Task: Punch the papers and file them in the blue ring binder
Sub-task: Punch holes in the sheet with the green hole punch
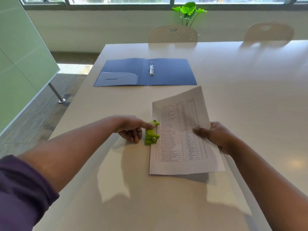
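Left hand (131,128), forefinger extended, presses green punch (151,133) at left edge of papers (183,135); right hand (215,134) pinches their right edge. Printed table lists "STORE" entries. Blue ring binder (145,72) lies open beyond.

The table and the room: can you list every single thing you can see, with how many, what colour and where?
table: one, white, fills the middle
binder: one, blue, lying open on the far part of the table
rings: one set, silver, at the binder's spine
papers: one stack, white with printed lists, near side, left edge in the punch
punch: one, green, left of the papers
chairs: two, white, behind the table
plant: one, green, by the window
left hand: one, finger pressing on the punch
right hand: one, grip on the papers' right edge
sleeve: one, purple, left arm
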A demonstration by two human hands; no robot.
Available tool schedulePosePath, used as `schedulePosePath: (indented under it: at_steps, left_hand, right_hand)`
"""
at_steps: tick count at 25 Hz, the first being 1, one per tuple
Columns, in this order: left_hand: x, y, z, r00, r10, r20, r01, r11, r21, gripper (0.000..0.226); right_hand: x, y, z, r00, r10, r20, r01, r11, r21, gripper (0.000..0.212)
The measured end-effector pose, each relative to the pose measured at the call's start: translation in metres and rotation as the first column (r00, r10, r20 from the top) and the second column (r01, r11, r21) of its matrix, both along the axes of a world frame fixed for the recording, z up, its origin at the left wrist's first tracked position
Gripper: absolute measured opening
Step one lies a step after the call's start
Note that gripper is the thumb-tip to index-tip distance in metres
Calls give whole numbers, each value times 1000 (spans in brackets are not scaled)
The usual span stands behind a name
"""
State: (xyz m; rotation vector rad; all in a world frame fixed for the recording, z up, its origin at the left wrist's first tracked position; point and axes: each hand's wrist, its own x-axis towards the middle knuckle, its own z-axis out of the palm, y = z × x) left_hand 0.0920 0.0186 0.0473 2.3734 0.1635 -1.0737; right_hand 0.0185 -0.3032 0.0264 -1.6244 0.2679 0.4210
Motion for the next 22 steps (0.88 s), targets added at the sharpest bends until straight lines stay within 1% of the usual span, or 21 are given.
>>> schedulePosePath:
  at_steps: [3, 6, 12, 18, 20, 22]
  left_hand:
    - [-7, -1, 0, 999, 9, 41, -9, 1000, 8, 70]
    - [-13, -3, -1, 994, 34, 101, -36, 999, 17, 74]
    - [-28, -5, -7, 959, 118, 258, -111, 993, -41, 69]
    - [-39, -7, -14, 930, 131, 343, -130, 991, -26, 75]
    - [-43, -9, -15, 925, 145, 351, -140, 989, -41, 71]
    - [-47, -11, -13, 920, 172, 351, -143, 984, -108, 60]
  right_hand:
    - [-3, 1, 4, 1000, 0, -10, 0, 1000, 3, 31]
    - [-6, 0, 9, 1000, -3, -10, 2, 1000, -9, 31]
    - [-15, -9, 11, 1000, -29, 3, 29, 999, -44, 29]
    - [-22, -11, 11, 998, -57, -3, 57, 998, 2, 26]
    - [-24, -9, 10, 998, -61, -8, 61, 998, 18, 26]
    - [-24, -9, 10, 998, -67, -7, 67, 997, 23, 25]
